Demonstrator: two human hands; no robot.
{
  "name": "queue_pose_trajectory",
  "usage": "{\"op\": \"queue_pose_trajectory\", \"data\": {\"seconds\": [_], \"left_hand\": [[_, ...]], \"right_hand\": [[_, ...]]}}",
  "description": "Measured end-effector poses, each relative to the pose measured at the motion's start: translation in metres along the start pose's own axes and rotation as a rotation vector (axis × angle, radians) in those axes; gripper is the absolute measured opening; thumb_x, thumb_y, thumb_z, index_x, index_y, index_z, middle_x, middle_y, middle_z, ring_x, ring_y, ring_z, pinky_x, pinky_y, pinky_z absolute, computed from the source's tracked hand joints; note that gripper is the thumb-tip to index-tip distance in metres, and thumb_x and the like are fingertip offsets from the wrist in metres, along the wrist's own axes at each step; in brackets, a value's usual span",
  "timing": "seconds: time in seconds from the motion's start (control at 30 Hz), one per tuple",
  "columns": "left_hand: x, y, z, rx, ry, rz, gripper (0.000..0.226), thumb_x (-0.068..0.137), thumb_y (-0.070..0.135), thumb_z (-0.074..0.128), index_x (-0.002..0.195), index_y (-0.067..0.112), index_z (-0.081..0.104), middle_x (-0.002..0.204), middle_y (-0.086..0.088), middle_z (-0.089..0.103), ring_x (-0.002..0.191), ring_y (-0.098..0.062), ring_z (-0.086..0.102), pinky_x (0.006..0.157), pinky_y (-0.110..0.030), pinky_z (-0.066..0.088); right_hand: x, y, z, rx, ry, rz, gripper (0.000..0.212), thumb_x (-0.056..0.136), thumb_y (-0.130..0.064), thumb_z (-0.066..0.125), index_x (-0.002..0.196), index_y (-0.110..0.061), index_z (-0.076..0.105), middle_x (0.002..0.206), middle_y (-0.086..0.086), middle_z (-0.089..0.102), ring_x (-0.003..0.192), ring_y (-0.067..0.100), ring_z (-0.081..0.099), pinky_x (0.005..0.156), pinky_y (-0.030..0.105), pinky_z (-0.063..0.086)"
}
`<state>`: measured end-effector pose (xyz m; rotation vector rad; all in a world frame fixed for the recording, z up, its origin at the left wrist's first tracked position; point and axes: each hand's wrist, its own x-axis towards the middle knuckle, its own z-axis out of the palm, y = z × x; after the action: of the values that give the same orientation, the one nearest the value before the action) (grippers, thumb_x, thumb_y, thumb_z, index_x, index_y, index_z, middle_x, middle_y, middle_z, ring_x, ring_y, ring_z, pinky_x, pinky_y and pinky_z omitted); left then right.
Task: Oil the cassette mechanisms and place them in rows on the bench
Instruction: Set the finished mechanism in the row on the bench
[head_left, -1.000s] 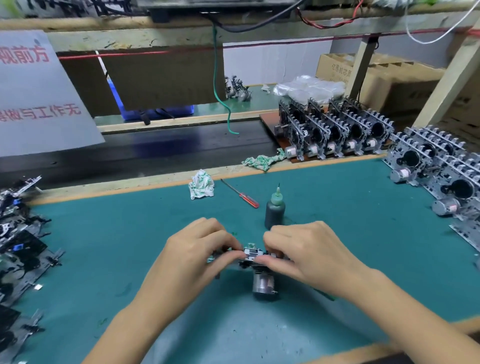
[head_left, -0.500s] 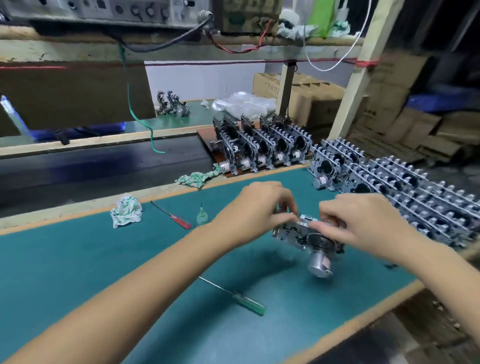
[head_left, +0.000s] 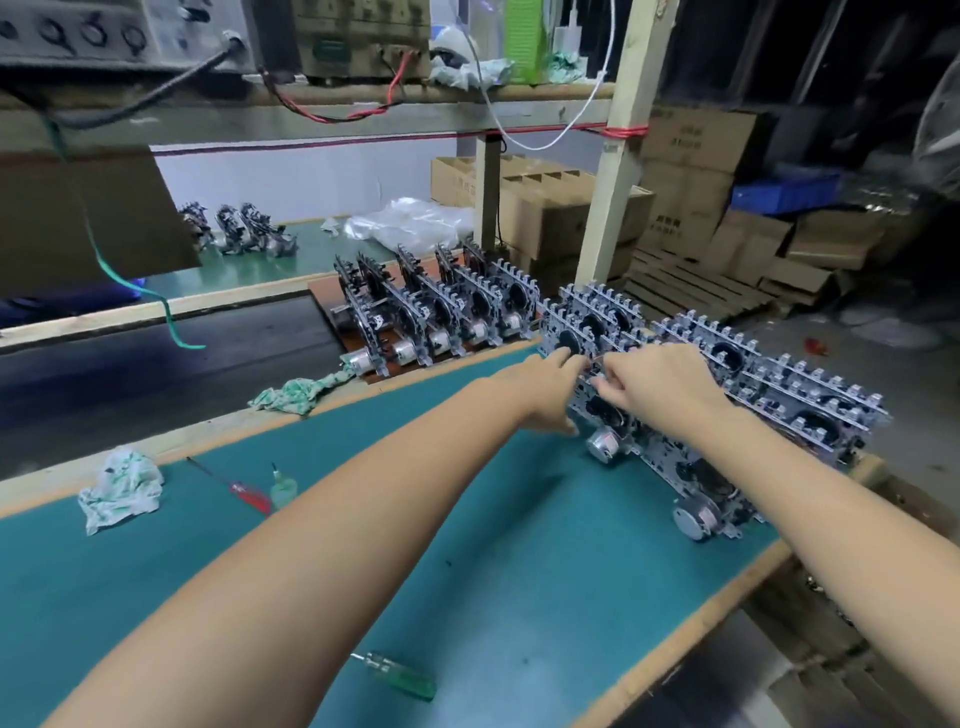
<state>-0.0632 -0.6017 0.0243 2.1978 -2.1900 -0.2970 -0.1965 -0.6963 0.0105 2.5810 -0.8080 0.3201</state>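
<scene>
- The left hand (head_left: 545, 387) and the right hand (head_left: 660, 387) both reach to the far right of the green worktop (head_left: 519, 571).
- Together they hold one cassette mechanism (head_left: 602, 415) and stand it up at the near end of a row (head_left: 753, 384) of others.
- The right hand's fingers are curled and pinch its top edge. The left hand's fingers look straighter and press on its left side. How tight the hold is cannot be seen.
- To do this step well, I think the piece should go in straight and upright, with its round silver motor (head_left: 605, 446) facing the same way as the motors next to it.
- It should sit just beside its neighbour and not knock it, because one bump could tip the whole row like dominoes.
- Let go only when it stands by itself.
- Counting things: there are two screwdrivers, a red one (head_left: 244, 491) and a green one (head_left: 402, 678).
- There is one small oil bottle (head_left: 283, 488) just beside the red screwdriver.
- There are two crumpled rags, one (head_left: 120, 488) at the near left and one (head_left: 296, 392) on the wooden edge.
- Another batch (head_left: 436, 312) of mechanisms stands on a brown board farther back, about five across.
- The mechanisms in the right row are too crowded to count.
</scene>
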Motion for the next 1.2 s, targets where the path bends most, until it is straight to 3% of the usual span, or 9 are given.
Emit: {"op": "queue_pose_trajectory", "data": {"seconds": [0.17, 0.3, 0.43, 0.57, 0.67, 0.83, 0.97, 1.07, 1.2], "left_hand": [[0.01, 0.0, 0.016, -0.025, -0.028, -0.013, 0.096, 0.087, 0.035, 0.067, 0.152, 0.018, -0.002, 0.16, -0.006, -0.009, 0.143, -0.029, 0.02, 0.111, -0.045, 0.031], [0.016, 0.001, 0.021, 0.008, -0.061, -0.02, 0.102, 0.087, 0.033, 0.067, 0.15, 0.028, -0.014, 0.158, 0.0, -0.02, 0.142, -0.028, 0.02, 0.104, -0.045, 0.04], [0.012, 0.006, 0.024, 0.062, 0.015, -0.03, 0.096, 0.089, 0.038, 0.063, 0.152, 0.025, -0.01, 0.159, -0.005, -0.018, 0.142, -0.028, 0.019, 0.105, -0.045, 0.037], [-0.029, 0.005, 0.028, -0.076, 0.201, -0.058, 0.068, 0.09, 0.033, 0.059, 0.146, 0.017, 0.024, 0.154, -0.01, 0.021, 0.134, -0.028, 0.033, 0.103, -0.042, 0.037], [-0.086, -0.001, 0.037, -0.207, 0.351, -0.09, 0.038, 0.09, 0.029, 0.055, 0.127, 0.022, 0.05, 0.127, 0.0, 0.052, 0.117, -0.019, 0.046, 0.095, -0.036, 0.04], [-0.206, -0.023, 0.04, -0.277, 0.392, -0.165, 0.021, 0.086, 0.028, 0.055, 0.107, 0.03, 0.056, 0.094, 0.022, 0.047, 0.086, -0.001, 0.054, 0.077, -0.026, 0.045], [-0.297, -0.047, 0.045, -0.261, 0.427, -0.359, 0.017, 0.082, 0.043, 0.05, 0.097, 0.042, 0.058, 0.08, 0.037, 0.052, 0.08, 0.012, 0.049, 0.066, -0.009, 0.038], [-0.365, -0.059, 0.061, -0.214, 0.463, -0.532, 0.031, 0.08, 0.056, 0.042, 0.093, 0.039, 0.065, 0.083, 0.03, 0.061, 0.083, 0.01, 0.05, 0.071, -0.016, 0.043], [-0.455, -0.07, 0.079, -0.041, 0.458, -0.68, 0.035, 0.084, 0.048, 0.044, 0.084, 0.026, 0.071, 0.082, 0.017, 0.065, 0.081, -0.002, 0.057, 0.071, -0.018, 0.04]], "right_hand": [[0.0, 0.007, 0.008, 0.051, -0.049, 0.038, 0.03, 0.096, -0.047, 0.041, 0.077, -0.024, 0.04, 0.064, -0.007, 0.048, 0.064, 0.02, 0.056, 0.06, 0.028, 0.047], [0.002, 0.008, 0.007, -0.049, -0.083, 0.083, 0.032, 0.097, -0.047, 0.037, 0.082, -0.021, 0.048, 0.062, -0.006, 0.049, 0.061, 0.018, 0.048, 0.047, 0.025, 0.027], [-0.007, -0.002, -0.003, -0.023, -0.006, 0.097, 0.03, 0.096, -0.047, 0.041, 0.102, -0.019, 0.049, 0.097, -0.003, 0.061, 0.094, 0.018, 0.056, 0.057, 0.027, 0.033], [-0.033, -0.041, -0.024, 0.262, 0.075, 0.093, 0.02, 0.093, -0.041, 0.047, 0.095, -0.022, 0.052, 0.089, -0.006, 0.061, 0.09, 0.019, 0.056, 0.059, 0.03, 0.032], [-0.058, -0.08, -0.038, 0.56, 0.038, 0.071, 0.014, 0.09, -0.042, 0.051, 0.087, -0.028, 0.05, 0.076, -0.01, 0.058, 0.076, 0.013, 0.053, 0.064, 0.033, 0.04], [-0.078, -0.162, -0.071, 0.869, -0.038, -0.173, 0.018, 0.089, -0.045, 0.051, 0.08, -0.034, 0.039, 0.061, -0.021, 0.047, 0.065, 0.011, 0.052, 0.059, 0.029, 0.039], [-0.074, -0.23, -0.097, 0.941, -0.053, -0.406, 0.016, 0.085, -0.047, 0.044, 0.08, -0.031, 0.043, 0.066, -0.017, 0.047, 0.064, 0.01, 0.047, 0.057, 0.03, 0.037], [-0.071, -0.284, -0.109, 0.947, -0.107, -0.578, 0.016, 0.089, -0.043, 0.044, 0.085, -0.028, 0.048, 0.08, -0.01, 0.059, 0.072, 0.012, 0.052, 0.064, 0.035, 0.041], [-0.07, -0.367, -0.124, 0.914, -0.199, -0.777, 0.018, 0.096, -0.039, 0.044, 0.098, -0.024, 0.052, 0.099, -0.005, 0.061, 0.095, 0.017, 0.053, 0.076, 0.035, 0.04]]}}
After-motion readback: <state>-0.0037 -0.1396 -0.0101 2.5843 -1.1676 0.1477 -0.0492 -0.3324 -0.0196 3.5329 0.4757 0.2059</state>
